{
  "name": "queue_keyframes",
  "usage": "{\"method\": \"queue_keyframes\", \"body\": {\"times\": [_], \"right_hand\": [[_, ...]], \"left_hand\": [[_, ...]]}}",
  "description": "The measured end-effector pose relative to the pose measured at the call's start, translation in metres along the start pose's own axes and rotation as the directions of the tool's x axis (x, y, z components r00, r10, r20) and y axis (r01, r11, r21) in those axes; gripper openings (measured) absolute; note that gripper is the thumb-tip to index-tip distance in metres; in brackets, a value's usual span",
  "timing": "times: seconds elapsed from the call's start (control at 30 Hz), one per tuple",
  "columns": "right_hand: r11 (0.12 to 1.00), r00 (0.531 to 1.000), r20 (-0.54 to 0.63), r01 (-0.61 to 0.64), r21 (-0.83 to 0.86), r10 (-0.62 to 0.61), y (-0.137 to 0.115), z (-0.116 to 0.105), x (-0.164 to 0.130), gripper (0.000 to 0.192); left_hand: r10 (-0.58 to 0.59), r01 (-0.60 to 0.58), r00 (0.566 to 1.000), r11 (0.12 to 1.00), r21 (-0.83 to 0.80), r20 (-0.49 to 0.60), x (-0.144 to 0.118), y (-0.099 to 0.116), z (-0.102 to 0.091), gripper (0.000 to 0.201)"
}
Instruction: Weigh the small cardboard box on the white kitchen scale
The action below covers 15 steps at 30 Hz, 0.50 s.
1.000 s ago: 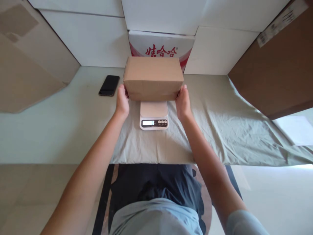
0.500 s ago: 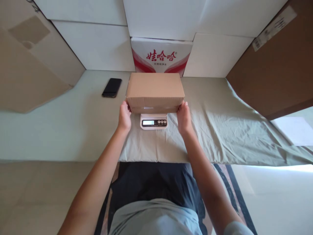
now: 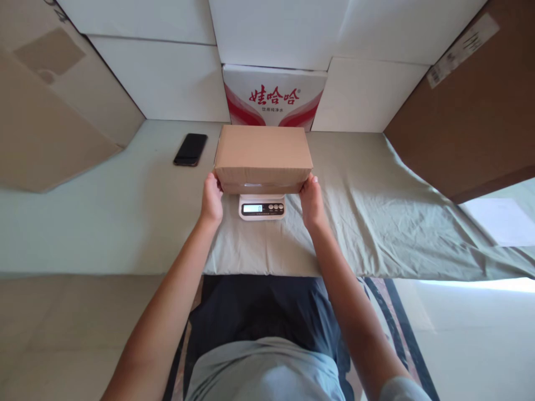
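Broadly, a grey-green cloth (image 3: 376, 223) covers the table, white boxes stacked behind. On it a brown cardboard box (image 3: 263, 159) sits over a small white scale (image 3: 262, 207), hiding its platform. The left hand (image 3: 211, 199) and right hand (image 3: 311, 201) press its two ends, gripping it. Off-centre, the box could likely tip once released, or overhang and skew the reading.

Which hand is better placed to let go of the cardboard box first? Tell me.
Neither clearly: left hand and right hand grip opposite lower corners of the cardboard box evenly over the kitchen scale. Slight lean to the left, nearer the phone.
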State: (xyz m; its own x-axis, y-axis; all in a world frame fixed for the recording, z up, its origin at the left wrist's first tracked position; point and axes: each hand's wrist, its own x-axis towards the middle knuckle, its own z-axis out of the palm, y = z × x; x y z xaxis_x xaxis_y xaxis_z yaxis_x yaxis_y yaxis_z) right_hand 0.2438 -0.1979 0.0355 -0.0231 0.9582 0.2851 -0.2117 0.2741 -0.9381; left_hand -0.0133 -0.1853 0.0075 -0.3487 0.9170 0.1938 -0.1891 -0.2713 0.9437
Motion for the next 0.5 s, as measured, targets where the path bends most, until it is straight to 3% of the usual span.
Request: {"method": "queue_keyframes", "body": {"times": [0.17,0.37,0.5], "right_hand": [[0.998,0.999,-0.034,-0.034,0.055,0.036,0.000,-0.001,0.000,0.083],[0.989,0.971,-0.204,-0.103,0.108,0.123,0.004,-0.010,0.001,0.104],[0.991,0.968,-0.221,-0.103,0.086,0.119,0.006,-0.016,0.005,0.111]], "left_hand": [[-0.010,0.011,0.999,1.000,-0.023,0.046,0.004,0.003,-0.008,0.094],[0.000,0.002,0.998,0.999,-0.039,0.060,0.020,0.000,-0.028,0.087],[-0.006,0.008,0.999,0.999,-0.047,0.044,0.033,-0.002,-0.028,0.093]]}}
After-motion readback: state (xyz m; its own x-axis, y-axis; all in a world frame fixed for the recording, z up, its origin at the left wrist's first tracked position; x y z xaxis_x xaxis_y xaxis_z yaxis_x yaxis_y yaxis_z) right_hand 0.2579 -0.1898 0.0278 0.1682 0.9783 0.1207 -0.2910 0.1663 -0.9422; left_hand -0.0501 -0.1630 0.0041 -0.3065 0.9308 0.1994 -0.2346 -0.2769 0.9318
